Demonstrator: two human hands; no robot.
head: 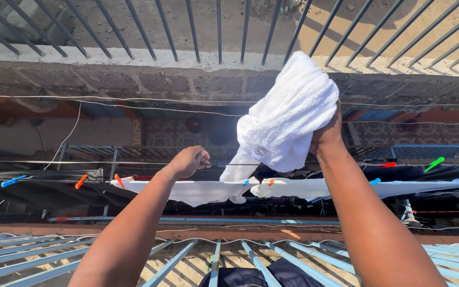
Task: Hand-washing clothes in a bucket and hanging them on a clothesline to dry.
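The right hand (326,133), arm stretched up and out, clutches a bunched white towel (285,114) above the clothesline (54,161). The left hand (188,161) pinches that line, fingers closed. The towel seems about to be hung; spreading it over the line likely needs both hands.

Both arms extend forward and upward. Left hand (188,162): fingers curled closed, wrist level. Right hand (328,133): raised higher than the left, fingers clenched, forearm steeply inclined.

Right hand (328,133) holds white towel (288,114); left hand (188,161) seemingly pinches clothesline (81,162).
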